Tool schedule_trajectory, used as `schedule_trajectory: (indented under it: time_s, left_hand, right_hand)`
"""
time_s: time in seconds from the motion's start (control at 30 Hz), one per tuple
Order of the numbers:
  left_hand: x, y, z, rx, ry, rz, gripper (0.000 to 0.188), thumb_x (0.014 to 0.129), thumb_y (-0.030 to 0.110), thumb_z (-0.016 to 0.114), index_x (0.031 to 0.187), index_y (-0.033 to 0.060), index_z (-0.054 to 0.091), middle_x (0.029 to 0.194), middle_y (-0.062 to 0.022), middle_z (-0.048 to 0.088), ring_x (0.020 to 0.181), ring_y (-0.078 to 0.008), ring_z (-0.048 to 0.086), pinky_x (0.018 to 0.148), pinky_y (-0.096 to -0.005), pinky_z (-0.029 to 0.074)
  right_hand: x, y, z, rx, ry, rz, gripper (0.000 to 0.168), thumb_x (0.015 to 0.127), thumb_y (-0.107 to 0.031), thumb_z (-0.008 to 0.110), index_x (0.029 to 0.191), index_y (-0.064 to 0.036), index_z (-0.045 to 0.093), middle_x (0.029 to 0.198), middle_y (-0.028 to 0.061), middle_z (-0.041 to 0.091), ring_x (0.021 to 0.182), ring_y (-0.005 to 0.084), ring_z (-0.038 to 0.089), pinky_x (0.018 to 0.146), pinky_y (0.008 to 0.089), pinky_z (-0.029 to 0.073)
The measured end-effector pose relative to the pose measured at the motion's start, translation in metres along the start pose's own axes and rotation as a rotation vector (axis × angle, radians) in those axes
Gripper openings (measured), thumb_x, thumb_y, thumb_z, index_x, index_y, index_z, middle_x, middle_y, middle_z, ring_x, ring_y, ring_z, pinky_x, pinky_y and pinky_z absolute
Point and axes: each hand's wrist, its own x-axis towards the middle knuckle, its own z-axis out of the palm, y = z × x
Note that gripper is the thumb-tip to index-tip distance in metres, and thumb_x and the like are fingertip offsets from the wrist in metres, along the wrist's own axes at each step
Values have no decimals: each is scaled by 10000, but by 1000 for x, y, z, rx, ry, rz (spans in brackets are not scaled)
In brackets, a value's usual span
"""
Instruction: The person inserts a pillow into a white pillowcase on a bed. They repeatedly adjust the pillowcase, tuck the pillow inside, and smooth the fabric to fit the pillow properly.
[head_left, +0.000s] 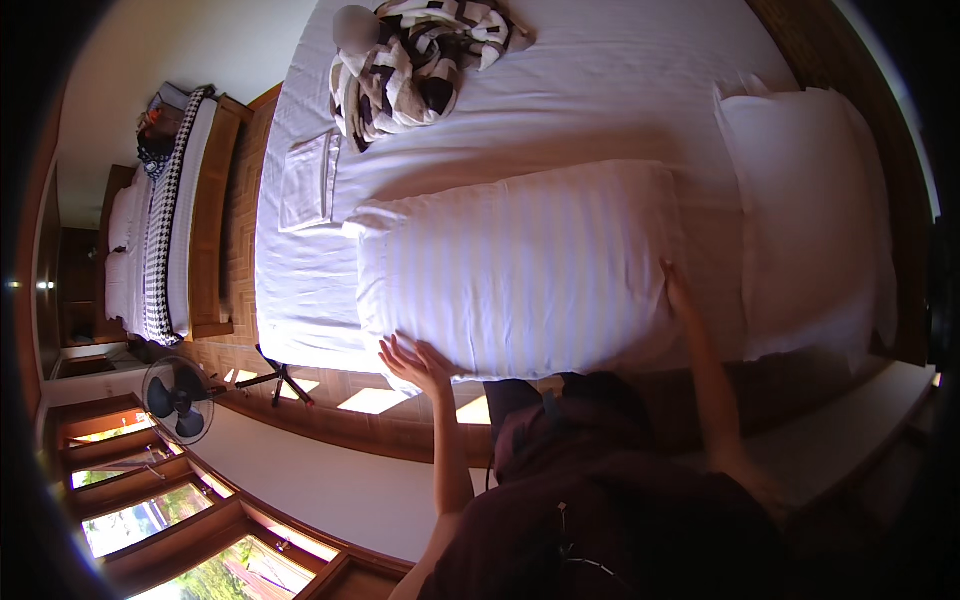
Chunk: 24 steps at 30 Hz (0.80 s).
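A plump pillow in a white striped pillowcase (510, 270) lies on the white-sheeted bed (585, 97) right before me. My left hand (417, 366) rests against its near left corner, palm towards the fabric, with the fingers spread. At the pillow's right end is my right hand (676, 289), its fingertips against the side; some of its fingers are hard to make out. Neither hand plainly grips the cloth. A second white pillow (810, 217) lies to the right, by the headboard. Near the left edge of the bed is a folded white cloth (307, 184).
A patterned brown, black and white blanket (420, 67) lies crumpled at the far side. A dark wooden headboard (892, 172) bounds the right. Left stand a standing fan (178, 400) and another bed (206, 217) with a wooden frame. Wooden-framed windows (172, 517) are at lower left.
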Motion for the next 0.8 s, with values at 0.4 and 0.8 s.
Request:
schedule_trajectory:
  time_s: [0.4, 0.8]
  left_hand:
    - [-25, 15, -2, 142, -300, -112, 598, 871, 491, 319, 1342, 125, 272, 1414, -84, 207, 1306, -311, 142, 980, -598, 82]
    - [-54, -107, -18, -1431, -265, -1112, 614, 818, 464, 507, 1294, 115, 340, 1287, -124, 365, 1143, -308, 391, 883, -464, 386]
  right_hand:
    - [-17, 56, -20, -534, 367, -120, 272, 866, -260, 481, 914, -15, 590, 806, 190, 600, 749, 329, 582, 635, 390, 433]
    - [-3, 40, -68, -632, 542, -326, 380, 873, -400, 435, 876, -59, 602, 780, 185, 593, 702, 378, 559, 602, 425, 427]
